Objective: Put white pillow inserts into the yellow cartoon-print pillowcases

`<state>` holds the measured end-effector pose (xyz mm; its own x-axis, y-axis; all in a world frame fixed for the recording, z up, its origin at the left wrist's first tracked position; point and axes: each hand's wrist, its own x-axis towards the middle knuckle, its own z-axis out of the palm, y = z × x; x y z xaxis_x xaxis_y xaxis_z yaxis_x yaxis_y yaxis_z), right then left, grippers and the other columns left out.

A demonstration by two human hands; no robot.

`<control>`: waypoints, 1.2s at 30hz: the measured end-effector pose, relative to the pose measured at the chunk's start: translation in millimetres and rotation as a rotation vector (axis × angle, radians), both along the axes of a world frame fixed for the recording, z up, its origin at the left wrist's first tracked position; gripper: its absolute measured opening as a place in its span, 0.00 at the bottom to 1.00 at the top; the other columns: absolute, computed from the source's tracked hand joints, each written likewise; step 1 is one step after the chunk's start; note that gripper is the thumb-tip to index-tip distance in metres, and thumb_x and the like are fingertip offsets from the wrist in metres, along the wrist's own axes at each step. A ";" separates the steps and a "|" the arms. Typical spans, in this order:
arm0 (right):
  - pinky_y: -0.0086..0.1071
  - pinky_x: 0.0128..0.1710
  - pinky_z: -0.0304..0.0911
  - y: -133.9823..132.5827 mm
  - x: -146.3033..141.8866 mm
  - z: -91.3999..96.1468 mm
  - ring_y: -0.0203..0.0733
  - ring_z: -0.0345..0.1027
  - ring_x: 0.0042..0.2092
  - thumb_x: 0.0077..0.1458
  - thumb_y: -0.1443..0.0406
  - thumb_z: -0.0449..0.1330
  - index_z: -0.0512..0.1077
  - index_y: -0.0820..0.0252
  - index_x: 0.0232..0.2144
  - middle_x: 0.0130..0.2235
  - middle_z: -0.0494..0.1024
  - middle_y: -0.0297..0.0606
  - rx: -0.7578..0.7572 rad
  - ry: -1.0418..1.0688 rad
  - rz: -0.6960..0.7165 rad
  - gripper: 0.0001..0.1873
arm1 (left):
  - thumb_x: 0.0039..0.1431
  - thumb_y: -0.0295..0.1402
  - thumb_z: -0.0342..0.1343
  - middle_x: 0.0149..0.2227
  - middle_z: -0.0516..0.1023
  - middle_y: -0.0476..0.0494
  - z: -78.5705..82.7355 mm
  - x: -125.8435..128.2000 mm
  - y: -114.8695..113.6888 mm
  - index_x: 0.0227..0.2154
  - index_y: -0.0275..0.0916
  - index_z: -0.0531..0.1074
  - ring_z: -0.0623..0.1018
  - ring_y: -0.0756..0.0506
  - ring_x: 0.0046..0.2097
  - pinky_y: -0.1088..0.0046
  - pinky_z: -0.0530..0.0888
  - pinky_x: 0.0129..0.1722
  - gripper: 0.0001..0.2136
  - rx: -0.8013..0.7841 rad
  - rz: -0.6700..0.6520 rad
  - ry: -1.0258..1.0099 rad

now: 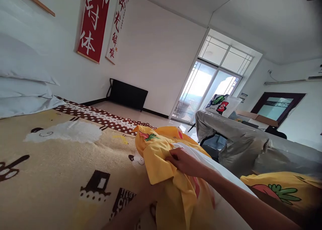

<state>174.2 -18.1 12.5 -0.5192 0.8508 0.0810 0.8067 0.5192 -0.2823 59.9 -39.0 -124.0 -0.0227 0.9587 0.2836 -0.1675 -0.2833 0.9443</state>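
Note:
A yellow pillowcase (161, 156) with a carrot print lies bunched around a white pillow (221, 169), which is partly inside it. My right hand (182, 161) is closed on the pillowcase's folded edge, close against the white pillow. From the bottom edge my left forearm (138, 206) reaches up, blurred, to the hanging yellow cloth. The cloth hides my left hand, so its fingers do not show. Below both is a beige blanket (62, 163) with sheep and house prints.
White pillows (22, 92) are stacked at the left. More yellow carrot-print cloth (284, 189) lies at the lower right. A plastic-covered bed (251, 136) bears a printed bag (223, 104) and an open box (256, 117). A black folded frame (128, 94) leans on the wall.

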 end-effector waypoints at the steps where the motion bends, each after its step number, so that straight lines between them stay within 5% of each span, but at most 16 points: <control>1: 0.28 0.24 0.45 3.8 2.3 -1.9 0.31 0.45 0.24 0.49 0.57 0.53 0.53 0.60 0.15 0.19 0.55 0.29 -0.034 0.110 -0.020 0.18 | 0.49 0.44 0.55 0.33 0.75 0.41 6.0 -2.2 0.4 0.30 0.41 0.70 0.71 0.42 0.37 0.66 0.69 0.41 0.12 0.016 0.010 0.009; 5: 0.28 0.24 0.54 20.6 13.1 -1.1 0.34 0.59 0.25 0.39 0.61 0.56 0.65 0.60 0.21 0.22 0.67 0.31 -0.265 0.655 -0.113 0.08 | 0.57 0.44 0.47 0.28 0.69 0.46 25.2 -10.8 4.1 0.27 0.39 0.65 0.67 0.46 0.32 0.70 0.64 0.34 0.13 0.136 0.078 0.105; 9: 0.29 0.25 0.61 33.6 18.4 4.3 0.40 0.68 0.28 0.33 0.65 0.57 0.72 0.60 0.29 0.24 0.74 0.34 -0.397 1.027 -0.140 0.14 | 0.60 0.46 0.45 0.22 0.58 0.53 29.5 -13.4 6.1 0.22 0.39 0.56 0.59 0.51 0.26 0.74 0.57 0.26 0.18 0.157 0.101 0.085; 14: 0.31 0.26 0.64 47.4 24.7 15.2 0.43 0.71 0.29 0.33 0.66 0.58 0.73 0.59 0.28 0.25 0.77 0.37 -0.324 1.196 -0.185 0.14 | 0.61 0.46 0.43 0.22 0.56 0.53 33.2 -14.1 -3.4 0.22 0.39 0.54 0.58 0.52 0.27 0.75 0.56 0.27 0.18 0.191 0.122 0.107; 18: 0.33 0.28 0.64 52.6 30.1 25.3 0.42 0.70 0.28 0.30 0.67 0.60 0.72 0.58 0.24 0.24 0.76 0.35 -0.221 1.316 -0.219 0.10 | 0.61 0.43 0.43 0.21 0.54 0.54 41.9 -13.5 -15.6 0.21 0.39 0.52 0.57 0.52 0.26 0.74 0.53 0.26 0.17 0.223 -0.032 0.334; 25: 0.26 0.19 0.50 36.5 20.8 16.7 0.29 0.53 0.19 0.34 0.56 0.68 0.68 0.60 0.21 0.18 0.64 0.27 -0.346 1.133 -0.115 0.17 | 0.55 0.32 0.44 0.25 0.66 0.48 30.4 -24.5 1.3 0.22 0.38 0.59 0.67 0.49 0.30 0.75 0.59 0.28 0.08 0.104 -0.227 0.699; 28: 0.25 0.18 0.44 26.8 14.2 6.8 0.27 0.48 0.20 0.37 0.49 0.67 0.63 0.61 0.19 0.19 0.60 0.27 -0.354 0.941 -0.078 0.24 | 0.49 0.29 0.49 0.25 0.68 0.44 44.4 -51.0 -14.7 0.20 0.37 0.60 0.68 0.46 0.29 0.71 0.58 0.29 0.06 0.069 -0.134 0.911; 30: 0.25 0.18 0.43 19.7 8.6 0.9 0.27 0.47 0.21 0.41 0.45 0.63 0.61 0.61 0.20 0.20 0.58 0.27 -0.358 0.832 -0.054 0.26 | 0.53 0.32 0.47 0.25 0.69 0.44 64.8 -70.1 -37.0 0.22 0.38 0.63 0.68 0.45 0.29 0.70 0.58 0.29 0.07 0.082 -0.009 1.086; 33: 0.25 0.18 0.43 8.4 -2.2 -5.6 0.27 0.48 0.21 0.46 0.43 0.59 0.60 0.60 0.21 0.21 0.57 0.27 -0.367 0.731 -0.013 0.27 | 0.60 0.43 0.43 0.22 0.66 0.48 92.5 -87.6 -62.4 0.21 0.38 0.63 0.65 0.49 0.26 0.74 0.58 0.26 0.17 0.114 -0.059 0.791; 36: 0.25 0.19 0.44 -1.3 -12.6 -8.7 0.28 0.48 0.22 0.46 0.43 0.58 0.58 0.60 0.21 0.21 0.56 0.27 -0.374 0.702 -0.002 0.27 | 0.56 0.53 0.46 0.16 0.62 0.50 97.4 -89.0 -57.4 0.16 0.38 0.61 0.62 0.52 0.21 0.75 0.58 0.22 0.24 0.032 -0.170 0.462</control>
